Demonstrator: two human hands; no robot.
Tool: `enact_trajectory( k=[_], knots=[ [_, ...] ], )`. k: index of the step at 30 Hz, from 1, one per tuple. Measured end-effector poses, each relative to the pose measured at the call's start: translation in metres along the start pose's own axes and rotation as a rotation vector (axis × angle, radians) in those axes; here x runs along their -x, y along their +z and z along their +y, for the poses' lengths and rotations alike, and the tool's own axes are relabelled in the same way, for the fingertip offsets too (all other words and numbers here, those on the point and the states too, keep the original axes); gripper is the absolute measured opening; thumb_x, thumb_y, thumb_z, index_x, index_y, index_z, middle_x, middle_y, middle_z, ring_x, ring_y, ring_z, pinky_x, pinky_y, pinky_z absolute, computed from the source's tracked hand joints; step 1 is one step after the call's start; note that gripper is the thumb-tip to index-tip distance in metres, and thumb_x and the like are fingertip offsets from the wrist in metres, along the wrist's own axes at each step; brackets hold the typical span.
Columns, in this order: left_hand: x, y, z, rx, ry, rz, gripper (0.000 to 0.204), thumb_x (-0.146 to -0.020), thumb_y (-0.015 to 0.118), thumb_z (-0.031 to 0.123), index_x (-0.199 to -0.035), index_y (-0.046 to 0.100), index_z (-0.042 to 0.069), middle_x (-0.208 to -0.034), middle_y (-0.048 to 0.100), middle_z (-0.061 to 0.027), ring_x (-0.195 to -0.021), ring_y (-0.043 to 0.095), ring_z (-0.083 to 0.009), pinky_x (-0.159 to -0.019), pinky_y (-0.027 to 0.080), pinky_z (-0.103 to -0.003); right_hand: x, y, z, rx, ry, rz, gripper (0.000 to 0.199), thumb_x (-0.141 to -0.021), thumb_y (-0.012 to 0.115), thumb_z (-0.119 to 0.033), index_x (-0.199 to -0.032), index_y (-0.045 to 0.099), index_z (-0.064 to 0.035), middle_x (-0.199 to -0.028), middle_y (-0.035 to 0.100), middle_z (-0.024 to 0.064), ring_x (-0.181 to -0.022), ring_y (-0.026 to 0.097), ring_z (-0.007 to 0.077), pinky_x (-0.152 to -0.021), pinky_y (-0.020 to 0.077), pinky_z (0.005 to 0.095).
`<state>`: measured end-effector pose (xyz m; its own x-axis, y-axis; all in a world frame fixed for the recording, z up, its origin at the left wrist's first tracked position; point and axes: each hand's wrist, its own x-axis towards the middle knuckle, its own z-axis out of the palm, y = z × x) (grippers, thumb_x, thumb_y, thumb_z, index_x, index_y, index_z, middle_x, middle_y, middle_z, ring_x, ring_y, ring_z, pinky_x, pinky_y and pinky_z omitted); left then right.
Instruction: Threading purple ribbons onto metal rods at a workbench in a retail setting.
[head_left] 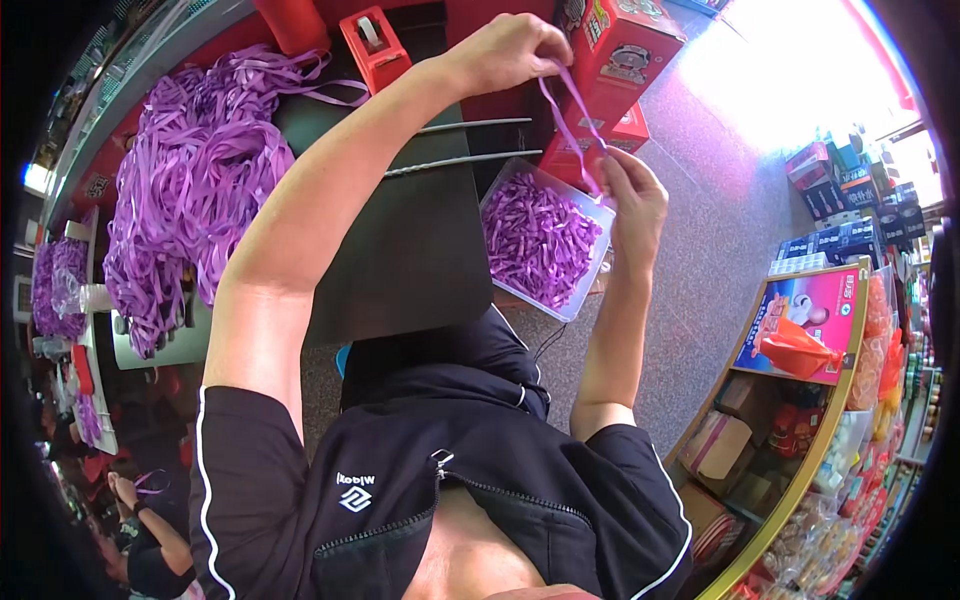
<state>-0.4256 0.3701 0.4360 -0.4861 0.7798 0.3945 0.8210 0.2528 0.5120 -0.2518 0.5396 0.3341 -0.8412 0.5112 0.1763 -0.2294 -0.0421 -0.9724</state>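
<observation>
A purple ribbon (570, 115) is stretched in a narrow loop between my two hands. My left hand (515, 50), reaching out to the far side, pinches its upper end. Lower and to the right, my right hand (635, 195) has thumb and fingers closed on the other end. Just beneath the ribbon is a clear plastic bin (597, 262) filled with short purple ribbon pieces (535, 240). On the left side of the dark table (400, 270) a big heap of long purple ribbons (200, 170) lies loose. Two thin metal rods (470, 157) (480, 125) jut past the table's right edge.
A red tape dispenser (375, 45) stands at the table's far side. Red boxes (625, 60) are stacked behind the bin. To the right is a yellow-edged display case (800, 430) with packaged goods. Another person (150, 530) with a purple ribbon appears at lower left.
</observation>
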Motion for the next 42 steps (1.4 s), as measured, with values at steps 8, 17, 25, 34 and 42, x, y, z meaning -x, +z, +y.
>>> enact_trajectory(
  k=[8,17,25,34,42],
  knots=[
    [0.057,0.008,-0.042,-0.444,-0.042,0.053,0.030,-0.076,0.052,-0.005,-0.103,0.063,0.001,-0.103,0.059,-0.0171,-0.098,0.058,-0.0336,-0.083,0.047,-0.038,-0.015,0.060,0.056,-0.245,0.105,-0.200,0.016,-0.084,0.066,0.000,-0.099,0.067,0.0040,-0.086,0.068,0.0075,-0.074,0.062,0.0099,-0.070,0.0498,0.0211],
    [0.085,0.004,0.011,-0.205,-0.321,0.079,0.019,-0.081,0.060,0.010,-0.095,0.067,-0.001,-0.094,0.064,-0.0153,-0.089,0.063,-0.0316,-0.080,0.048,-0.038,0.012,0.101,0.061,-0.129,-0.012,-0.061,0.008,-0.082,0.069,-0.003,-0.088,0.065,0.0007,-0.078,0.067,0.0037,-0.070,0.063,0.0087,-0.066,0.0500,0.0208],
    [0.083,0.023,-0.012,-0.078,-0.250,0.128,0.018,-0.082,0.063,0.015,-0.091,0.068,-0.001,-0.090,0.063,-0.0133,-0.083,0.063,-0.0275,-0.075,0.049,-0.034,0.006,0.112,0.066,-0.069,-0.054,-0.022,0.009,-0.082,0.071,-0.006,-0.088,0.067,-0.0016,-0.074,0.063,-0.0031,-0.066,0.052,0.0016,-0.060,0.0413,0.0170],
    [0.090,0.025,-0.021,-0.026,-0.299,0.126,0.019,-0.082,0.064,0.017,-0.088,0.067,-0.001,-0.088,0.065,-0.0135,-0.084,0.061,-0.0278,-0.076,0.047,-0.035,0.005,0.107,0.073,-0.126,-0.001,-0.110,0.010,-0.084,0.070,-0.008,-0.091,0.068,-0.0010,-0.076,0.063,-0.0020,-0.067,0.053,0.0025,-0.061,0.0422,0.0177],
    [0.092,0.028,-0.024,-0.020,-0.303,0.140,0.019,-0.081,0.065,0.019,-0.088,0.068,0.001,-0.089,0.066,-0.0114,-0.089,0.057,-0.0273,-0.083,0.044,-0.037,-0.011,0.098,0.076,0.014,-0.099,-0.007,0.015,-0.086,0.065,-0.008,-0.098,0.067,0.0002,-0.089,0.066,0.0012,-0.067,0.052,0.0058,-0.064,0.0443,0.0215]
  ],
)
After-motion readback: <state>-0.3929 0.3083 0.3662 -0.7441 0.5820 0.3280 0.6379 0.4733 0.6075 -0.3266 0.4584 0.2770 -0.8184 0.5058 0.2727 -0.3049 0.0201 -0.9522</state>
